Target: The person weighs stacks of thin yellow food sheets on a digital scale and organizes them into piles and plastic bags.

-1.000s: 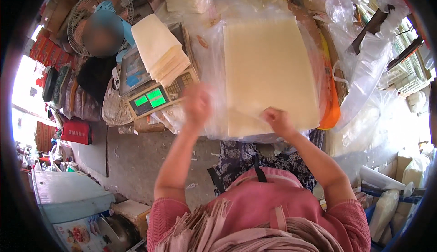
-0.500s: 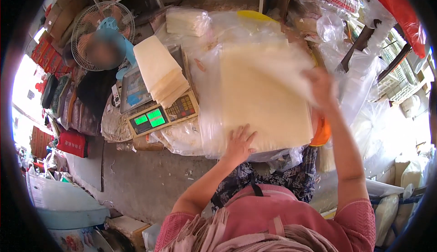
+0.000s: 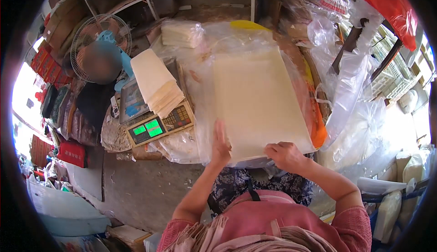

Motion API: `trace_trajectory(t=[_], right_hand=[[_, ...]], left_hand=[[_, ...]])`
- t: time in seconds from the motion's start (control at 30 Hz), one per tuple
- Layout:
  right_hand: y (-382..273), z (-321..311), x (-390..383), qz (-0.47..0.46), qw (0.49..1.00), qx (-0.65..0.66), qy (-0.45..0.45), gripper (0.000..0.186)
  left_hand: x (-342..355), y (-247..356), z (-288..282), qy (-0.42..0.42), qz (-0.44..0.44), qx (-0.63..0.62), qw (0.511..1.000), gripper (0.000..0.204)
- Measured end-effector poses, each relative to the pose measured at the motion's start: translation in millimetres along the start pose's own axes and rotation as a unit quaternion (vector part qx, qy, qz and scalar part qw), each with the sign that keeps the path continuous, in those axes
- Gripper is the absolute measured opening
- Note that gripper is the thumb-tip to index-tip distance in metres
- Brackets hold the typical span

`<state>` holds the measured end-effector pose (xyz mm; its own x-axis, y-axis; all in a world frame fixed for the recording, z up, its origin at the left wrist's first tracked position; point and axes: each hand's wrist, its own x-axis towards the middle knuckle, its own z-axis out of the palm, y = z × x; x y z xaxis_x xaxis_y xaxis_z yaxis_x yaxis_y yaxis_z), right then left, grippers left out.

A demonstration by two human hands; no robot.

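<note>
A stack of thin, pale cream sheets (image 3: 259,93) lies on clear plastic on the table in front of me, its top surface smooth and flat. At the sheets' left edge, close to the near corner, my left hand (image 3: 220,146) stands with its fingers stretched out along the side, somewhat blurred. My right hand (image 3: 287,156) is closed at the near edge, thumb and fingers pinching the top sheet there. Left of the stack, a bundle of folded cream sheets (image 3: 157,81) rests on a digital scale (image 3: 161,124) with a lit green display.
A blue fan (image 3: 102,47) stands at the back left, beside a person with a blurred head. A plastic-wrapped pack (image 3: 182,32) sits at the table's far side. Clear plastic bags (image 3: 350,88) hang on the right, and orange plastic (image 3: 320,133) shows by the stack's right edge.
My right hand has come from the far right, where it swung a blurred sheet, down to the near edge. That sheet now lies flat. My left hand has shifted from the top to the left edge.
</note>
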<state>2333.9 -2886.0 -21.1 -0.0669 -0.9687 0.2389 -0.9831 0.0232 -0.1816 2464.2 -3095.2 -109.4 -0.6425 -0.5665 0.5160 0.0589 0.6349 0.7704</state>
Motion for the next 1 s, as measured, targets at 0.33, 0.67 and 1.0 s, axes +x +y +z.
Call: trace_trajectory(t=[0.33, 0.67, 1.0], right_hand=[[122.7, -22.5, -81.6, 0.267, 0.844, 0.464, 0.005, 0.037], [137.4, 93.2, -42.1, 0.469, 0.797, 0.342, 0.166, 0.039], [84.4, 108.0, -9.7, 0.238, 0.967, -0.077, 0.04, 0.059]], left_hand=[[-10.0, -47.2, -33.2, -0.147, -0.248, -0.041, 0.957, 0.016], [38.0, -10.5, 13.5, -0.043, -0.027, 0.301, 0.952, 0.053], [5.4, -33.4, 27.2, -0.301, 0.109, 0.33, 0.888, 0.065]])
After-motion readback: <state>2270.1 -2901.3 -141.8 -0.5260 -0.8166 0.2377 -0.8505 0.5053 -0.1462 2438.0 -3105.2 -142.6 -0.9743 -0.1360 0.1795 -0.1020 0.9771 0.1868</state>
